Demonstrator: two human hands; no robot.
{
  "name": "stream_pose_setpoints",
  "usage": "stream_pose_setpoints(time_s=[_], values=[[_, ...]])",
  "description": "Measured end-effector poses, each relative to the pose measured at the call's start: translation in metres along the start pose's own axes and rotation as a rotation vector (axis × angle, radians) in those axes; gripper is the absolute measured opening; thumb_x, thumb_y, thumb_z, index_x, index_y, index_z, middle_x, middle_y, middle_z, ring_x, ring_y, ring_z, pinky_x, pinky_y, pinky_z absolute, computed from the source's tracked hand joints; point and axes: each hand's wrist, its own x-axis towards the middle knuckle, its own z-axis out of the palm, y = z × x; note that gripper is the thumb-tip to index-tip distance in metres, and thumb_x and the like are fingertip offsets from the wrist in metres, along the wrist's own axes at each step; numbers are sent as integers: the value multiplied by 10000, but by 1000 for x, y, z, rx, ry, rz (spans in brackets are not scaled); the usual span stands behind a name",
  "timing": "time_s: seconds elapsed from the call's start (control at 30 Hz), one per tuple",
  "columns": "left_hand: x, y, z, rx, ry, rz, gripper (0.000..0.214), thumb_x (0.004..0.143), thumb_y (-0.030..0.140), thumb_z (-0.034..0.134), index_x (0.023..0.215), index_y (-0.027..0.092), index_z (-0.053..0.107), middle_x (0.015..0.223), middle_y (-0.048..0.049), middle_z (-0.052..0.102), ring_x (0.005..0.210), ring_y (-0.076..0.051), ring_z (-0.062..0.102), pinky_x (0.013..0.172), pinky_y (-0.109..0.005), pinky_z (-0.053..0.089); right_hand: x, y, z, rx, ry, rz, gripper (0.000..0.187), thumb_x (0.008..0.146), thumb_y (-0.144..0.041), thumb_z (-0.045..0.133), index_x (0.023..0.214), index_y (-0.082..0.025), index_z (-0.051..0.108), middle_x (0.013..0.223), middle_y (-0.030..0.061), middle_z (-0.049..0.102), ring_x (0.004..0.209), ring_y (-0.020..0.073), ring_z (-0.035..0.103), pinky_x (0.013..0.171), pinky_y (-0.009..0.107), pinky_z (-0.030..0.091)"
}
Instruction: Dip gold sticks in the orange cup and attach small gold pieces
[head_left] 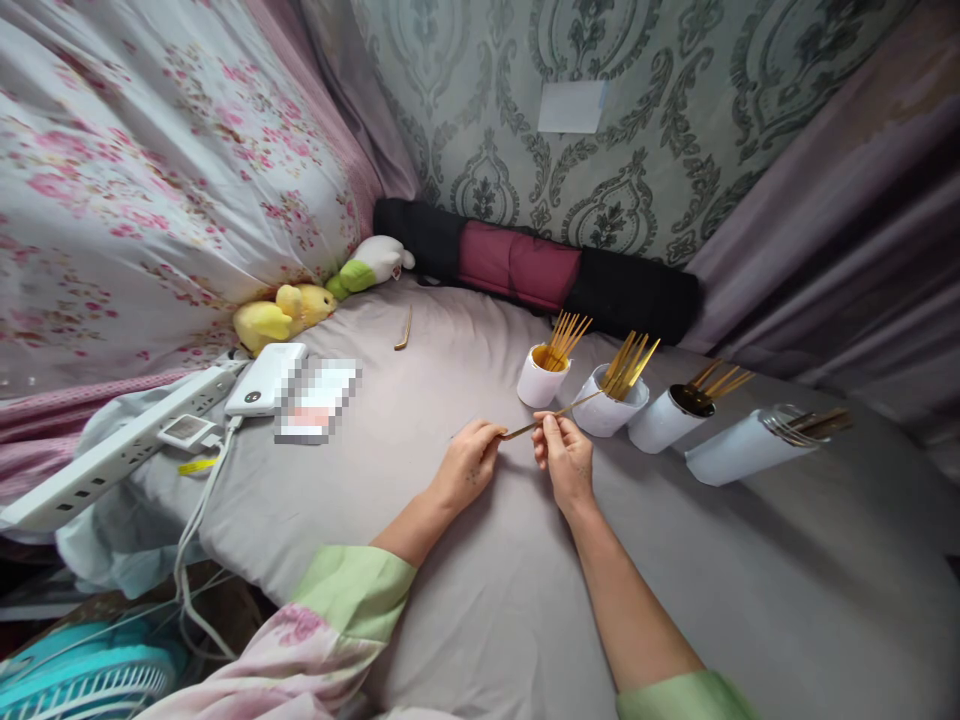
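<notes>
A thin brown stick (520, 431) slants between my two hands above the grey bed sheet. My left hand (471, 462) is closed, its thumb and fingertips pinching the lower left end. My right hand (564, 455) grips the stick around its middle, and the far end points up to the right, in front of the white cups. Nearest my hands is a white cup (538, 385) with thin golden sticks (568, 335) standing in it. Beside it stands a second white cup (616, 412) with thicker golden sticks (627, 365). What kind of sticks these are, I cannot tell.
Two more white containers (660, 424) (735, 452) with sticks lean at the right. A small bent golden piece (405, 332) lies farther back. On the left are a power bank (264, 380), a power strip (112, 450), cables and plush toys (281, 318). A dark roll (637, 295) lies along the wall.
</notes>
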Motion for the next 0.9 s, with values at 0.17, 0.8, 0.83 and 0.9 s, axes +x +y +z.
stream_pose_setpoints(time_s=[0.17, 0.8, 0.83, 0.9], values=[[2, 5, 0, -94, 24, -143, 216, 842, 170, 442, 941, 156, 634, 802, -54, 611, 714, -134, 546, 683, -253, 434, 0, -1, -1, -2, 11, -5, 362, 755, -488, 543, 881, -152, 589, 617, -19, 528, 424, 46, 427, 333, 157, 316], [7, 12, 4, -873, -96, -676, 242, 727, 207, 584, 945, 101, 583, 771, -53, 625, 574, -81, 549, 516, -202, 425, 2, -1, -4, -11, 59, -33, 334, 767, -486, 519, 854, -171, 587, 567, -43, 491, 415, 52, 409, 348, 168, 299], [6, 11, 5, -905, -105, -686, 249, 725, 214, 594, 945, 100, 577, 771, -56, 624, 575, -82, 552, 516, -204, 426, 2, -1, -4, -16, 59, -34, 335, 767, -487, 517, 853, -171, 587, 568, -43, 489, 417, 53, 408, 351, 169, 300], [5, 9, 6, -968, -121, -707, 260, 715, 210, 611, 946, 99, 569, 778, -63, 625, 586, -86, 559, 523, -208, 430, 2, -2, -5, -29, 58, -39, 334, 772, -484, 512, 852, -168, 586, 570, -41, 484, 418, 53, 404, 355, 171, 301]])
